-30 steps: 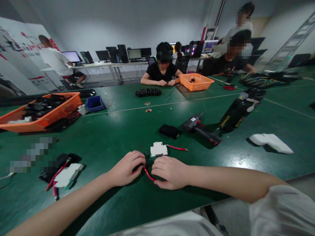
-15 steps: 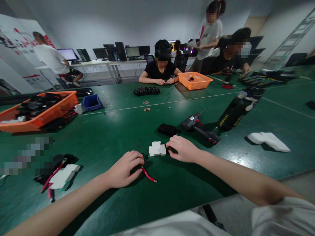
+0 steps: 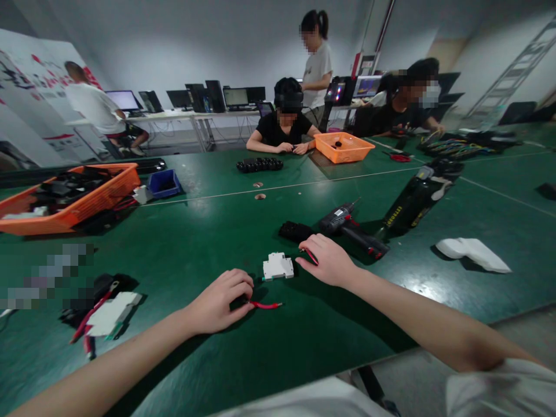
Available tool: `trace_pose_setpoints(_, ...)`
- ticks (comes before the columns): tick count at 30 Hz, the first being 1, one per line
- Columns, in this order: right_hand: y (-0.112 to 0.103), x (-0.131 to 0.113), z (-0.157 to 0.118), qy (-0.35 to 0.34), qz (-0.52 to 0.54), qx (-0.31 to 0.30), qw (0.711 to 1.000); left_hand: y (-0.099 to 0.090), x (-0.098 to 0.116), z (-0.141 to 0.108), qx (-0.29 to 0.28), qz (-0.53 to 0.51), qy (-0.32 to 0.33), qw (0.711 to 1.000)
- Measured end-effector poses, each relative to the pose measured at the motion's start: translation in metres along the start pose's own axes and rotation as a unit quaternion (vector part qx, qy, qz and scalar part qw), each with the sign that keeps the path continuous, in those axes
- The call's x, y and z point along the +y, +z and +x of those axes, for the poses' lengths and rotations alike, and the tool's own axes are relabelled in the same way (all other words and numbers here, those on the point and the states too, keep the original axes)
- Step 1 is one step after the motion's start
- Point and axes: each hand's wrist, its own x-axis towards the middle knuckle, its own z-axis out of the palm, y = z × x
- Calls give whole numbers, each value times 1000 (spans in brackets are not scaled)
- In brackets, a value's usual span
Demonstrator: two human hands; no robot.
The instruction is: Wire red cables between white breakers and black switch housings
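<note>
A short red wire [image 3: 267,306] with a bare metal tip sticks out to the right from the fingers of my left hand [image 3: 223,301], which is closed on it above the green table. My right hand [image 3: 328,260] is curled around a thin red-and-dark piece [image 3: 310,255]; it looks like wire, but most of it is hidden by the fingers. Between the two hands a white circuit breaker [image 3: 278,266] lies flat, touched by neither. Behind my right hand is a black ribbed part [image 3: 296,230], beside a cordless drill [image 3: 354,230].
Another white breaker [image 3: 113,314] lies left with red wires and a black piece. Further back stand an orange basket [image 3: 99,200] of black parts and a blue bin [image 3: 164,183]. A black bottle-like object [image 3: 408,202] and a white piece [image 3: 471,253] lie right. A person [image 3: 284,121] sits opposite.
The red wire in my left hand has swung from pointing down-right to nearly level. My right hand has moved slightly right, away from the breaker, and the red-and-dark piece now shows in its fingers.
</note>
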Motion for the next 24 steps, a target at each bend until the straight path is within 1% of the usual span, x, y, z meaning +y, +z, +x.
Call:
trace_pose_setpoints(6, 14, -14, 3, -42, 20, -37, 998, 2, -1, -2, 8, -8, 44, 999)
trace_pose_setpoints(8, 17, -15, 4, -44, 20, -48, 998, 4, -1, -4, 22, -16, 52, 998)
trace_pose_setpoints(10, 18, -15, 4, -43, 23, -52, 997, 5, -3, -6, 49, -16, 45, 998)
trace_pose_setpoints(14, 18, -17, 3, -42, 20, -46, 998, 6, -16, -9, 118, 39, 2, 992)
trace_pose_setpoints(17, 18, -17, 3, -42, 25, -58, 997, 5, -28, -9, 146, 64, -52, 986)
trace_pose_setpoints(19, 19, -17, 4, -44, 39, -70, 996, 4, -34, -8, 155, 59, -92, 982)
trace_pose_setpoints(21, 18, -15, 4, -44, 61, -76, 994, 4, -36, -7, 155, 53, -118, 979)
trace_pose_setpoints(24, 17, -14, 4, -32, 96, -79, 992, 4, -35, -7, 147, 55, -121, 980)
